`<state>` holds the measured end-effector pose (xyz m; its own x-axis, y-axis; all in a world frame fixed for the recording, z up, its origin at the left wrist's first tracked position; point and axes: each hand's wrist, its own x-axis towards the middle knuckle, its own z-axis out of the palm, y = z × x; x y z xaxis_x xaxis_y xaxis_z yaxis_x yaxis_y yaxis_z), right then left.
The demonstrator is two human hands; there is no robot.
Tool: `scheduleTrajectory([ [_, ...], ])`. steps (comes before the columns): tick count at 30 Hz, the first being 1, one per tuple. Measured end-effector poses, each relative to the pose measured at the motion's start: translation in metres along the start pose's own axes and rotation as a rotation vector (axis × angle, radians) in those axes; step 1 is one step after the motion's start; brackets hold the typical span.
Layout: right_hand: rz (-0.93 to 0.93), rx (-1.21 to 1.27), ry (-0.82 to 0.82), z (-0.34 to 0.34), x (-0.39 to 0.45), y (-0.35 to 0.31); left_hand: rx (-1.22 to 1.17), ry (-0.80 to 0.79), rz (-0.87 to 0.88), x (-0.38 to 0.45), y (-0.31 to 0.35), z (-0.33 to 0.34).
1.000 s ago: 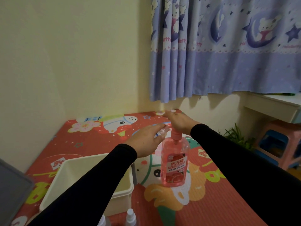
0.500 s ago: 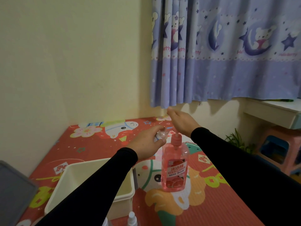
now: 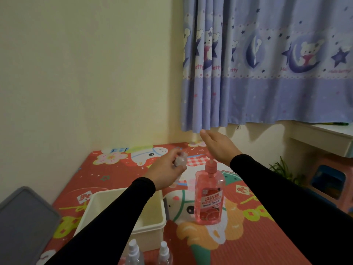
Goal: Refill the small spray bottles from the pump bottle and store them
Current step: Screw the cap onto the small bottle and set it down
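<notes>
Red play mat (image 3: 118,180); pump bottle (image 3: 209,199) labelled, seemingly, "洗洁精".

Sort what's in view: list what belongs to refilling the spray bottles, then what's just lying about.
Job: pink plastic pump bottle; small clear spray bottle in left hand; two clear spray bottles at bottom; cream plastic bin.
Lying about: grey lid; pink stool; green plant.

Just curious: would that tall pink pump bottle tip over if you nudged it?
Probably not easily: the pink pump bottle looks nearly full, so likely heavy and steady. Still, it is tall and stands on a soft-looking play mat, so a push near the top might topple it.
</notes>
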<state>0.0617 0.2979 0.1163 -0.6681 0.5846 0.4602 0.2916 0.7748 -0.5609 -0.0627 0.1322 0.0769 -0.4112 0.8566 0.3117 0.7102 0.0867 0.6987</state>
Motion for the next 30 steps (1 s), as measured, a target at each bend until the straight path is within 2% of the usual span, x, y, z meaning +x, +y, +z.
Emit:
scheduleTrajectory([
  [8, -0.169, -0.097, -0.005, 0.001, -0.041, -0.035, -0.096, 0.100, -0.016, -0.045, 0.000, -0.031],
  [16, -0.318, -0.142, -0.136, 0.027, -0.102, -0.076, -0.120, 0.203, -0.068, -0.108, -0.011, -0.065],
  [25, -0.583, -0.193, -0.292, 0.073, -0.158, -0.120, -0.059, 0.296, -0.099, -0.160, -0.026, -0.106],
  [30, -0.748, -0.142, -0.450, 0.114, -0.186, -0.135, -0.048, 0.300, -0.105, -0.176, -0.030, -0.122],
])
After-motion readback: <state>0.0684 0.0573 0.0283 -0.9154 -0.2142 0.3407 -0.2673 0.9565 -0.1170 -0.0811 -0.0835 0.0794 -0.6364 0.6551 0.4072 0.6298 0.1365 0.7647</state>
